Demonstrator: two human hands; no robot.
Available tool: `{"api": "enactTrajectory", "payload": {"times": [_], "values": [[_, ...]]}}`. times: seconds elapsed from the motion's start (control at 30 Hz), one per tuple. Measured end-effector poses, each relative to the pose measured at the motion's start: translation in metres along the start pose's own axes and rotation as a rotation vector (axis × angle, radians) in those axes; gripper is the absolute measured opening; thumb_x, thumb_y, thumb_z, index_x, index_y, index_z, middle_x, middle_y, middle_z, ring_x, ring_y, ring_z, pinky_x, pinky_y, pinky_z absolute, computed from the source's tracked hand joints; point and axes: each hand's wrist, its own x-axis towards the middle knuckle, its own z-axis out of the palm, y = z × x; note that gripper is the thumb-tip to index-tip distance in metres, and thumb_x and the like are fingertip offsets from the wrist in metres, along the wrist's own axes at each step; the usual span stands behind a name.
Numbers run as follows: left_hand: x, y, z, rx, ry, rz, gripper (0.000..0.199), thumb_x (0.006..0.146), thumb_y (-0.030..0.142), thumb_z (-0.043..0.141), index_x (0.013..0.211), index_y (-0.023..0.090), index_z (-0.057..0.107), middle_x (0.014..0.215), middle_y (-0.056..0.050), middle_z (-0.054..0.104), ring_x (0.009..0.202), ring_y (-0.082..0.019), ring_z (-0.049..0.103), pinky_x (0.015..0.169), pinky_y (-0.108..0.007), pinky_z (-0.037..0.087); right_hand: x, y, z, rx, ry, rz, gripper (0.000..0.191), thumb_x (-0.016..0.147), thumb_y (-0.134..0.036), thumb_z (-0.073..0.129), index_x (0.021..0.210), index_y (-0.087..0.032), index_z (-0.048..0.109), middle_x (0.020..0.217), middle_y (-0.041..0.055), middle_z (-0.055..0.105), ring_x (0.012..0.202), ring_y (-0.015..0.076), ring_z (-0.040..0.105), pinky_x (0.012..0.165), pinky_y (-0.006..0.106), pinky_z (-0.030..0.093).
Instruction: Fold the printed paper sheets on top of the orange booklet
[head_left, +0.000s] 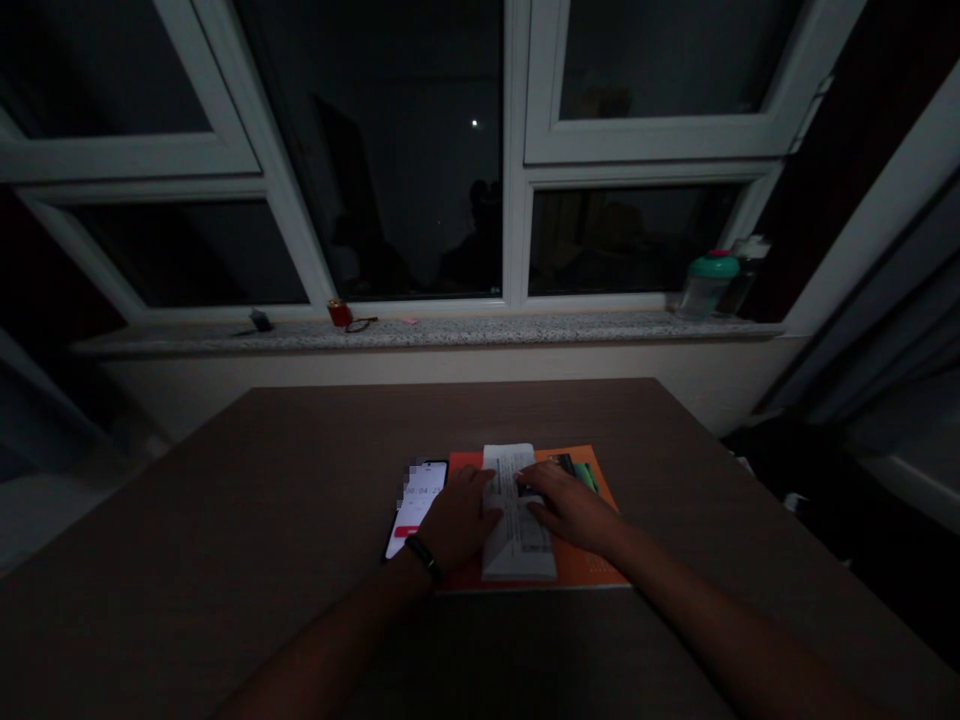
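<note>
A rectangular dark brown wood-topped table stands beneath the window. Toward its near edge lies a flat orange folder, with a folded white paper sheet resting on top. Just left of the folder, a black smartphone lies flat on the tabletop, its lit white screen showing small digits and a red button.

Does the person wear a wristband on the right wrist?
No, the black wristband is on the left wrist, while the right wrist looks bare.
</note>
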Motion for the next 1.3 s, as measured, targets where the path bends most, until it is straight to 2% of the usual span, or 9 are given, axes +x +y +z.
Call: {"api": "enactTrajectory", "payload": {"times": [0.3, 0.5, 0.63, 0.77, 0.97, 1.1, 1.3], "values": [[0.001, 0.002, 0.000, -0.065, -0.004, -0.064, 0.053, 0.076, 0.014, 0.067, 0.126, 0.018, 0.049, 0.119, -0.010, 0.055, 0.113, -0.026, 0.054, 0.098, -0.041, 0.044, 0.002, -0.005, 0.001, -0.023, -0.012, 0.003, 0.041, 0.085, -0.013, 0.058, 0.125, -0.021, 0.055, 0.119, 0.0114, 0.061, 0.114, 0.0256, 0.055, 0.099, 0.043, 0.044], [0.000, 0.002, -0.003, -0.044, -0.038, -0.068, 0.052, 0.078, 0.016, 0.068, 0.128, 0.021, 0.053, 0.117, -0.008, 0.054, 0.110, -0.025, 0.054, 0.094, -0.037, 0.046, 0.002, -0.005, 0.001, -0.030, -0.030, 0.007, 0.040, 0.084, -0.012, 0.058, 0.124, -0.021, 0.055, 0.118, 0.0112, 0.061, 0.113, 0.0258, 0.055, 0.098, 0.042, 0.044], [-0.001, 0.003, -0.006, 0.070, -0.091, 0.000, 0.041, 0.080, 0.028, 0.071, 0.119, 0.022, 0.061, 0.117, -0.008, 0.053, 0.108, -0.027, 0.053, 0.091, -0.038, 0.046, 0.003, -0.007, -0.001, -0.034, -0.034, 0.001, 0.039, 0.084, -0.012, 0.057, 0.122, -0.020, 0.055, 0.117, 0.0113, 0.060, 0.112, 0.0255, 0.055, 0.096, 0.041, 0.045], [-0.002, 0.004, -0.008, 0.152, -0.114, 0.034, 0.054, 0.076, 0.044, 0.076, 0.123, 0.023, 0.060, 0.119, -0.010, 0.053, 0.109, -0.030, 0.052, 0.091, -0.042, 0.045, 0.003, -0.008, -0.002, -0.070, 0.002, 0.006, 0.039, 0.082, -0.012, 0.060, 0.119, -0.021, 0.057, 0.112, 0.0100, 0.062, 0.108, 0.0258, 0.055, 0.094, 0.041, 0.044], [-0.003, 0.009, -0.014, 0.166, -0.149, 0.029, 0.067, 0.069, 0.049, 0.081, 0.125, 0.019, 0.060, 0.120, -0.013, 0.053, 0.110, -0.032, 0.050, 0.093, -0.044, 0.044, 0.001, 0.002, -0.002, -0.131, 0.151, 0.071, 0.018, 0.088, -0.013, 0.051, 0.102, -0.021, 0.060, 0.097, 0.0074, 0.063, 0.095, 0.0237, 0.056, 0.081, 0.037, 0.045], [-0.002, 0.009, -0.016, 0.150, -0.169, 0.029, 0.066, 0.068, 0.049, 0.082, 0.123, 0.019, 0.060, 0.121, -0.012, 0.053, 0.112, -0.032, 0.050, 0.096, -0.043, 0.042, -0.003, 0.010, -0.005, -0.142, 0.149, 0.092, 0.015, 0.092, -0.015, 0.046, 0.093, -0.021, 0.060, 0.093, 0.0065, 0.063, 0.092, 0.0218, 0.058, 0.080, 0.034, 0.045], [-0.002, 0.007, -0.017, 0.138, -0.192, 0.029, 0.067, 0.070, 0.051, 0.080, 0.126, 0.019, 0.058, 0.123, -0.012, 0.052, 0.114, -0.032, 0.049, 0.097, -0.043, 0.041, -0.005, 0.009, -0.007, -0.030, 0.137, 0.238, 0.015, 0.091, -0.015, 0.044, 0.091, -0.021, 0.058, 0.091, 0.0036, 0.067, 0.083, 0.0186, 0.062, 0.074, 0.029, 0.043]]}}
